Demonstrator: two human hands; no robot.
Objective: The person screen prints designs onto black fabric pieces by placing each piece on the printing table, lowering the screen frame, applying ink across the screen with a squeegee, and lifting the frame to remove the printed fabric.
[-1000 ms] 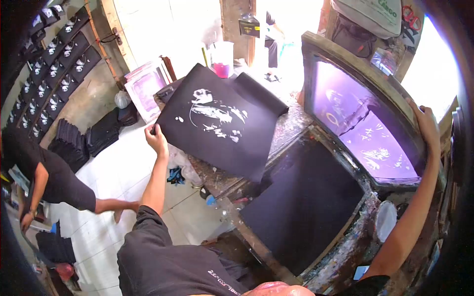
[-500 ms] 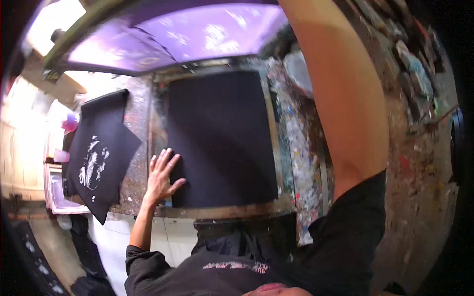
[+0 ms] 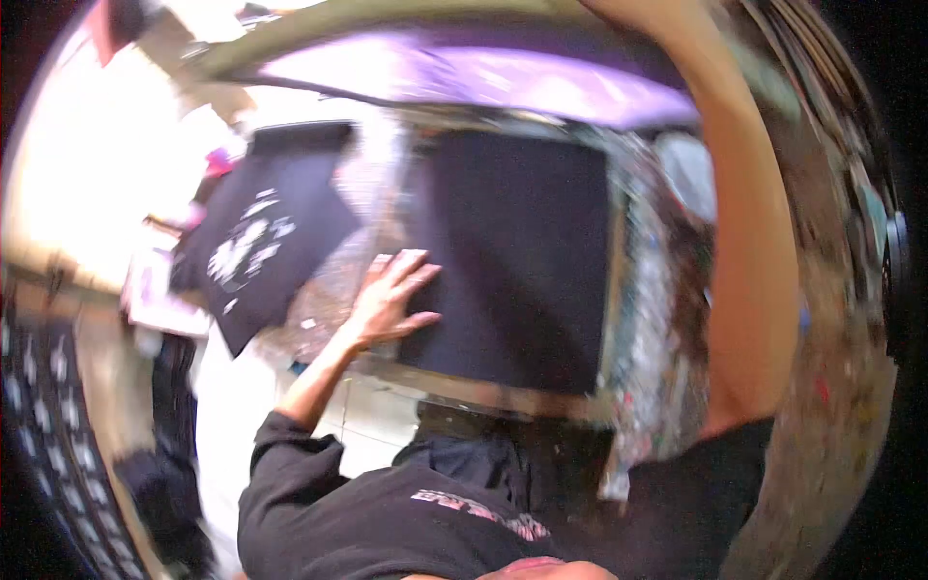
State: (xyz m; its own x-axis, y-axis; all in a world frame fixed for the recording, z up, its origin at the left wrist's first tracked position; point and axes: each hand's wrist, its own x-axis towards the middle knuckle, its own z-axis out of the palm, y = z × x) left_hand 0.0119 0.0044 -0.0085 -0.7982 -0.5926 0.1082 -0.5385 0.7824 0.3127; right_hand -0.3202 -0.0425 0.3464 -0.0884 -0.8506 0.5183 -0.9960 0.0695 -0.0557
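My left hand (image 3: 393,300) lies with fingers spread at the left edge of a flat black fabric panel (image 3: 522,261), its fingertips touching the cloth. The panel rests on a wood-edged board (image 3: 483,394). My right arm (image 3: 749,213) reaches up along the right side, and its hand is cut off by the top of the picture. Above the panel's far edge a raised screen-printing frame (image 3: 387,39) with purple mesh (image 3: 561,82) stands tilted; the motion blurs it. Left of my left hand lies a black fabric piece (image 3: 314,208) with a white print.
A whitish round container (image 3: 686,174) stands right of the board, beside a paint-spattered strip (image 3: 652,319). Pink containers (image 3: 220,159) and a pale tray (image 3: 169,285) are at the left. Printed black pieces (image 3: 63,416) hang or lie at the lower left.
The view has swung, so the board and both fabrics appear farther right. My left hand stays spread at the panel's left edge. The screen frame looks lower across the top, with its mesh seen more edge-on.
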